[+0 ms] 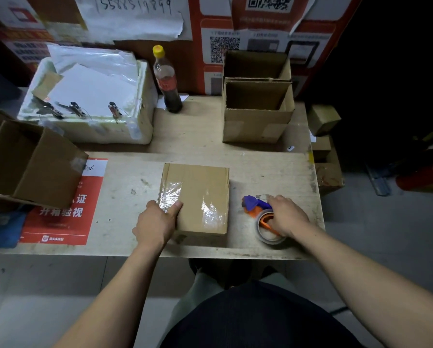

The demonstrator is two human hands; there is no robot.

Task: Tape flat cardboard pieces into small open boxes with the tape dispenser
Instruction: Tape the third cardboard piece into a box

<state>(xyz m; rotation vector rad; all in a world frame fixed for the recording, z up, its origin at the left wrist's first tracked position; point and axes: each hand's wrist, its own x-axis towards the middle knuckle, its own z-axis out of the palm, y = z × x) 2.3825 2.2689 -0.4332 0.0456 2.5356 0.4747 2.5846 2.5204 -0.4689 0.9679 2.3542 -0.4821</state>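
A matt brown cardboard box (195, 197) carries glossy, wrinkled strips of clear tape (171, 194) on a scuffed, pale wooden table (273, 172). The tape dispenser (263, 217) is purple and orange plastic. Behind stand a rough white foam box (135, 126), crinkled clear plastic sheeting (92, 56) and a shiny plastic bottle (166, 81) with a yellow cap.

Bare forearms, no sleeves in view; dark navy top (255, 320); pale grey-green trousers (198, 290) below.

Left box (27, 162) — cut off by edge.
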